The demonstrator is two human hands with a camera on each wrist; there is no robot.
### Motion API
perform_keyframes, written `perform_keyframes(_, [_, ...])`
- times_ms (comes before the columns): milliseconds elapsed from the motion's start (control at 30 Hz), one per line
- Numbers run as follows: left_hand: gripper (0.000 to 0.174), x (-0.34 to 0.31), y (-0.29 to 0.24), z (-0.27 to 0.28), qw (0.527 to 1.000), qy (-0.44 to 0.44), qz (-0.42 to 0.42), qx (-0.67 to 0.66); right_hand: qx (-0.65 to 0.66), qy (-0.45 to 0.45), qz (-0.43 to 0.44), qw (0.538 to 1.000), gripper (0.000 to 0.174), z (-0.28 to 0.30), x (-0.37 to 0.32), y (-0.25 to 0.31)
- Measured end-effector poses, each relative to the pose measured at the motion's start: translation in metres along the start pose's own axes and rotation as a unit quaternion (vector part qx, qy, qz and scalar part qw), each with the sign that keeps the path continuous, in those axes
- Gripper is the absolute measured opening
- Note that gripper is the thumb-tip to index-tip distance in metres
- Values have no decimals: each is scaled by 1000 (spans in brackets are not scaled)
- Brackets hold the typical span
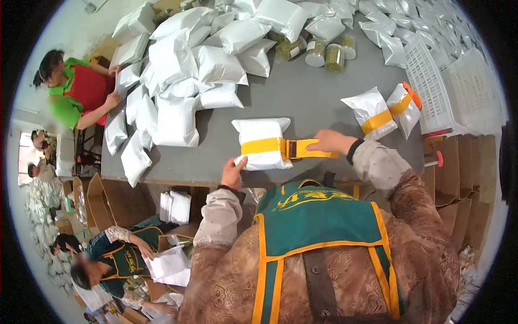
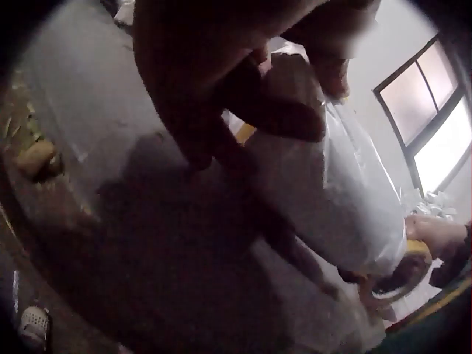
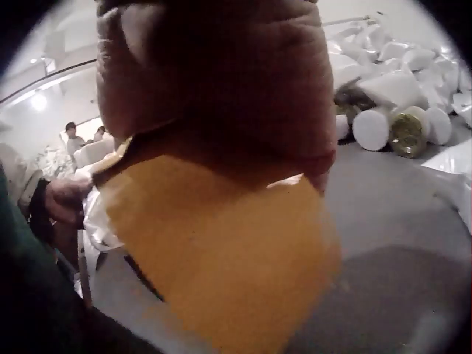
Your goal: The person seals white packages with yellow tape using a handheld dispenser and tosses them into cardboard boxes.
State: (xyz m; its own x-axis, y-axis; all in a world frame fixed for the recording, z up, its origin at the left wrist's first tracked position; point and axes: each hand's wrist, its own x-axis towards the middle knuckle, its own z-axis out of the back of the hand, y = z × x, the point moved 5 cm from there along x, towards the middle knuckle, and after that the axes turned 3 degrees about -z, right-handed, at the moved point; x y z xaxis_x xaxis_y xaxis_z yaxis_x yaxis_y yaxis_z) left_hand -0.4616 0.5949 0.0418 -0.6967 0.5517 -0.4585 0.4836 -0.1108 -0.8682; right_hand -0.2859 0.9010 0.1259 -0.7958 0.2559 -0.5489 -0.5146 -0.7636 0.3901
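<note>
At the near edge of a grey table (image 1: 302, 97), I see the left hand (image 1: 233, 171) steadying a white parcel (image 1: 263, 144), fingers curled on its corner. The right hand (image 1: 333, 141) is wrapped round a yellow tape dispenser (image 1: 308, 149) that touches the parcel's right side. Heaped white bags (image 1: 183, 59), jars (image 1: 325, 54) and white crates (image 1: 442, 81) crowd the far side. I count other workers (image 1: 75, 94) left of the table and cartons (image 1: 458, 178) stacked on the right.

Grey table (image 1: 302, 92), yellow-taped white parcel (image 1: 261, 143) laid near front edge, white pouches (image 1: 183, 59) heaped across far left, jars (image 1: 324, 54) set beyond, two taped parcels (image 1: 386, 113) placed right.
</note>
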Motion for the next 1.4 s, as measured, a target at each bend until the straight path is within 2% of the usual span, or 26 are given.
perform_keyframes(100, [22, -3, 24, 2, 998, 66, 5, -21, -71, -24, 17, 997, 53, 0, -5, 43])
perform_keyframes(200, [29, -5, 26, 12, 994, 90, 61, 21, -113, -29, 41, 992, 48, 0, -7, 64])
perform_keyframes(233, [49, -4, 15, 15, 978, 115, 108, 140, -125, -33, 53, 990, 46, 2, -4, 67])
perform_keyframes(267, [56, 14, 10, 25, 955, 105, -15, 278, -120, -30, 48, 991, 46, 5, -1, 66])
perform_keyframes(300, [63, 36, 20, 36, 899, 92, -136, 406, -116, -24, 44, 992, 45, 5, 0, 64])
perform_keyframes(333, [71, 23, -11, 15, 814, 75, -248, 521, -108, -15, 40, 993, 44, 2, 0, 65])
perform_keyframes(367, [86, 22, -25, 6, 844, -30, -124, 520, -107, -11, 34, 994, 43, 2, 1, 64])
perform_keyframes(467, [86, 12, -38, -46, 872, -33, -1, 488, -118, -19, 42, 992, 39, 8, -2, 69])
perform_keyframes(500, [88, 25, -23, -33, 872, -48, -55, 483, -134, -35, 63, 988, 39, 11, -3, 75])
perform_keyframes(600, [90, 32, -22, -20, 873, -3, 71, 483, -189, -65, 62, 978, 28, 4, -3, 108])
perform_keyframes(633, [93, 29, -33, -21, 852, 4, 56, 521, -205, -66, 72, 974, 27, -2, 3, 112])
perform_keyframes(733, [90, 60, 7, 36, 928, -13, 49, 369, -232, -60, 86, 967, 31, 1, 8, 115])
perform_keyframes(800, [80, 73, 35, 67, 973, 27, 67, 220, -228, -35, 98, 968, 38, 8, -1, 103])
perform_keyframes(867, [75, 59, 37, 54, 989, 42, 83, 112, -89, -76, 49, 992, 46, 2, -5, 56])
perform_keyframes(933, [74, 44, 28, 43, 990, 48, 78, 108, 112, -88, -39, 989, 50, -5, -14, 3])
perform_keyframes(1000, [74, 43, 40, 40, 994, 53, 81, 47, 430, -112, -42, 895, 48, 0, -38, -12])
perform_keyframes(1033, [72, 40, 42, 36, 993, 59, 93, 39, 578, -120, -45, 806, 47, -3, -48, -13])
perform_keyframes(1067, [71, 39, 43, 28, 992, 66, 104, 33, 628, -118, -5, 770, 46, -3, -48, -6])
perform_keyframes(1133, [67, 32, 36, -5, 989, 88, 122, 9, 714, -117, 78, 686, 44, 3, -46, 13])
perform_keyframes(1167, [65, 27, 32, -26, 986, 102, 129, -10, 650, -108, 89, 747, 44, 4, -48, 25])
perform_keyframes(1200, [62, 25, 29, -41, 984, 115, 135, -31, 746, -68, 57, 660, 43, -9, -34, 23])
perform_keyframes(1233, [59, 26, 29, -47, 981, 143, 125, -32, 630, -177, 130, 744, 41, -1, -37, 16])
perform_keyframes(1300, [59, 22, 9, -76, 981, 156, 109, -39, 608, -282, 114, 733, 38, 8, -49, -13])
perform_keyframes(1333, [59, 14, 3, -93, 981, 159, 105, -47, 710, -269, 19, 651, 38, 8, -61, -28])
perform_keyframes(1367, [56, 28, 14, -104, 966, 200, 162, 3, 607, -359, 50, 707, 39, 17, -78, -46])
perform_keyframes(1400, [56, 44, 14, -122, 951, 250, 58, 172, 602, -396, 53, 692, 38, 29, -90, -66])
